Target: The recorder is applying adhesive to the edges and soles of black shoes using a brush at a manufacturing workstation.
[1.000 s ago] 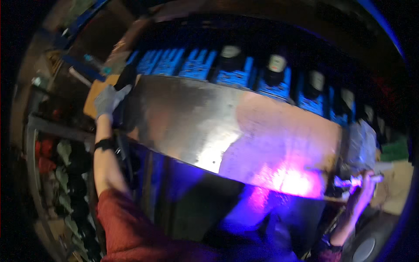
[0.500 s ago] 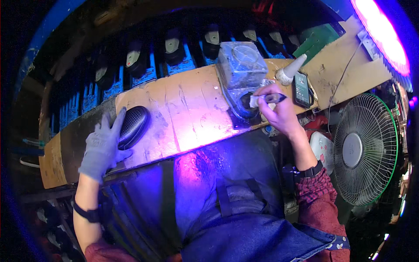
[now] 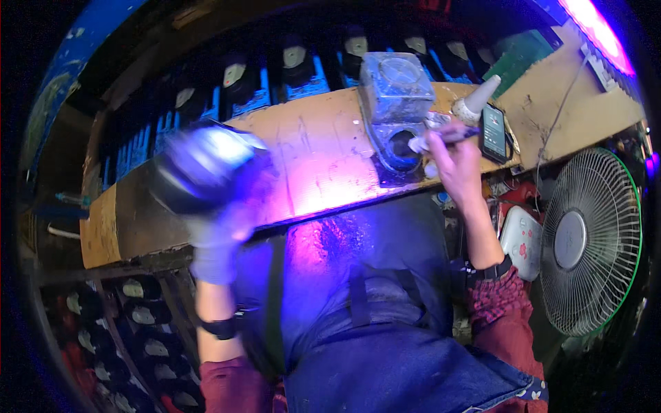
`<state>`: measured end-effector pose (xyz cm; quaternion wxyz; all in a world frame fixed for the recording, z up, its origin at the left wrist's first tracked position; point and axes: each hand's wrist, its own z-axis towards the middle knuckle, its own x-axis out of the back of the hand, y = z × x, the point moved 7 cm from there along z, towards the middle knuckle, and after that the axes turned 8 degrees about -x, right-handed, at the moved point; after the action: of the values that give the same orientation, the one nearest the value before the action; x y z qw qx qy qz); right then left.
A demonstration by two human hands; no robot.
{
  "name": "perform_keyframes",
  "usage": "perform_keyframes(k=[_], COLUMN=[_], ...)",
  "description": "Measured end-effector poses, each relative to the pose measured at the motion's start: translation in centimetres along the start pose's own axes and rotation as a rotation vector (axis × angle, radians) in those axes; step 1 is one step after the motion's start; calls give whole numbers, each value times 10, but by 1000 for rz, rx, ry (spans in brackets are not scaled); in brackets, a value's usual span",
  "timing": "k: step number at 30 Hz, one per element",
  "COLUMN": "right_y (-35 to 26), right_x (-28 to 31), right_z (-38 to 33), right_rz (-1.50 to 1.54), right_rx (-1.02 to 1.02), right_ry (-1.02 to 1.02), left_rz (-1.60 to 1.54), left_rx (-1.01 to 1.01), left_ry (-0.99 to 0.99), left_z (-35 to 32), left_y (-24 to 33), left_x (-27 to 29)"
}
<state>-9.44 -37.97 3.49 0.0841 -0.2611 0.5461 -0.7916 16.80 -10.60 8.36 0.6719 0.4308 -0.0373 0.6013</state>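
Observation:
My left hand [image 3: 217, 241], in a pale grey glove, grips a black shoe [image 3: 196, 172] raised over the left part of the bench. Both are smeared by motion, and a bright glare lies across the shoe's upper side. My bare right hand [image 3: 460, 165] pinches a brush [image 3: 454, 135] with a dark handle and a whitish lower part. The brush's low end is at the dark round opening of a grimy grey pot [image 3: 380, 146]. A square grey box-like part [image 3: 397, 93] rises behind that opening.
A cardboard-covered bench [image 3: 310, 134] spans the view. Beyond it, a rack [image 3: 305, 81] holds several dark shoes; more stand on a lower-left rack [image 3: 148, 316]. On the right are a white cone [image 3: 478, 98], a phone [image 3: 493, 131], a fan [image 3: 585, 241] and a bright lamp [image 3: 597, 31].
My left hand has picked the black shoe up off the bench and moved it to the right. The brush stays at the pot opening. The whole view has shifted slightly.

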Motion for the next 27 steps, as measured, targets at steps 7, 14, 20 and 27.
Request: perform_keyframes(k=[7, 14, 20, 27], right_y=[4, -45, -50, -48], right_x=[-21, -150, -158, -193], right_z=[-40, -28, -31, 18], right_rz=[468, 492, 148, 8], right_rx=[-255, -311, -304, -314], right_ry=[53, -342, -360, -323], left_rz=[-8, -69, -104, -92], left_rx=[-281, -335, -335, -373], left_ry=[-189, -220, -225, -227], left_z=[-110, -144, -151, -150], left_y=[39, 34, 28, 30], left_x=[-36, -31, -30, -29])
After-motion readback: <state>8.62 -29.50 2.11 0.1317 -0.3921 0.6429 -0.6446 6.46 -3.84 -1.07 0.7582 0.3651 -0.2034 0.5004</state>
